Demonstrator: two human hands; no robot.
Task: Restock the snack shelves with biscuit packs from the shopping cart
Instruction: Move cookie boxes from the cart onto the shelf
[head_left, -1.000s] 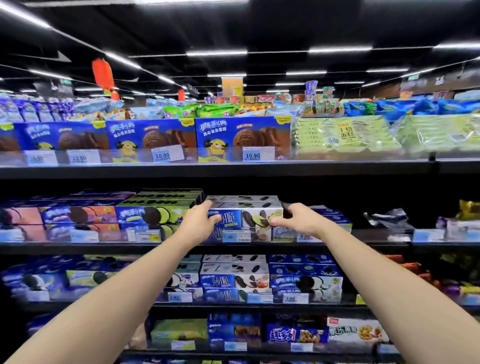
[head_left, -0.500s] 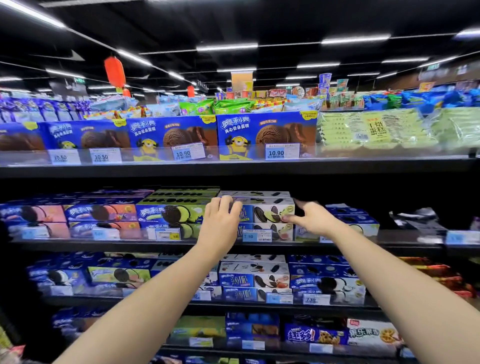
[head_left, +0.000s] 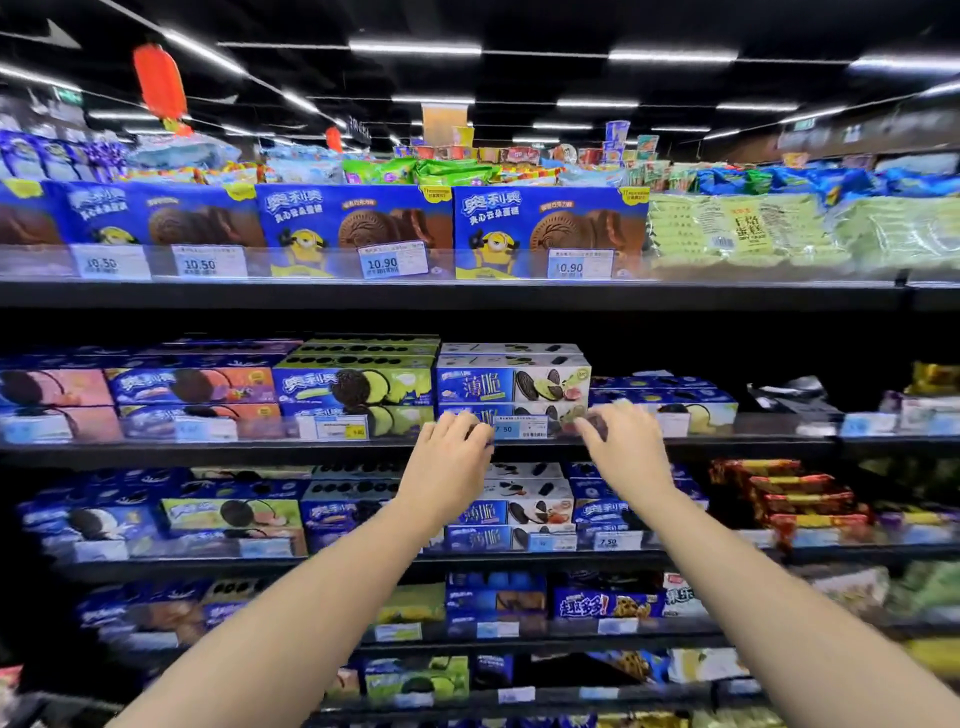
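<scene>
left hand (head_left: 449, 460) and right hand (head_left: 626, 452) loose, empty, before black shelf (head_left: 208, 451); strip-lit ceiling (head_left: 519, 23).

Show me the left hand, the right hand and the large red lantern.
left hand (head_left: 448, 467): head view, back of the hand.
right hand (head_left: 626, 453): head view, back of the hand.
large red lantern (head_left: 160, 83): head view, middle of its body.

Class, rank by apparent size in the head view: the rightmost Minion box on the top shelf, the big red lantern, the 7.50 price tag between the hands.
1. Minion box.
2. Red lantern; it hangs farther away, so true size is unsure.
3. 7.50 price tag.
</scene>
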